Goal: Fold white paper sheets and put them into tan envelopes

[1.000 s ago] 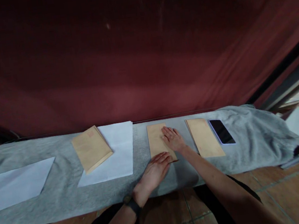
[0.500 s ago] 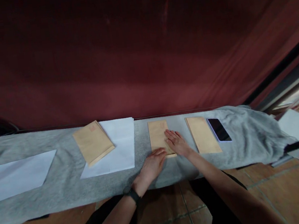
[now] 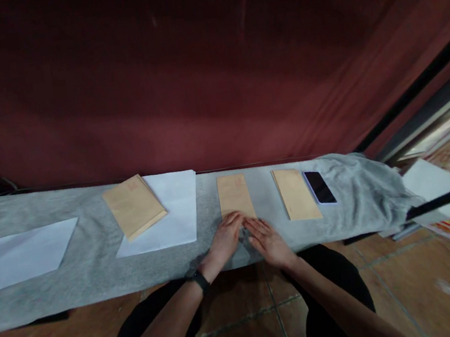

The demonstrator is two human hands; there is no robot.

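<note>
A brown paper envelope (image 3: 233, 192) lies flat in front of me, with a faint red print near its far right corner. My left hand (image 3: 226, 239), with a dark watch on the wrist, rests its fingers on the envelope's near edge. Beside it, my right hand (image 3: 269, 242) lies palm down with the fingers stretched out, their tips at the same edge and close to the left fingertips. Both hands hide the envelope's near end. Neither hand is wrapped round anything.
Grey cloth (image 3: 102, 280) covers the narrow bench. On it lie more brown envelopes (image 3: 299, 194) at right, a phone (image 3: 320, 187), and another brown envelope pile (image 3: 134, 206) over white paper sheets (image 3: 178, 208). White paper (image 3: 23, 255) lies far left. A dark red panel (image 3: 216, 108) stands behind.
My right hand has slid off the envelope's middle toward me, down to its near edge. The left fingers stay at that edge. The view has shifted slightly.
</note>
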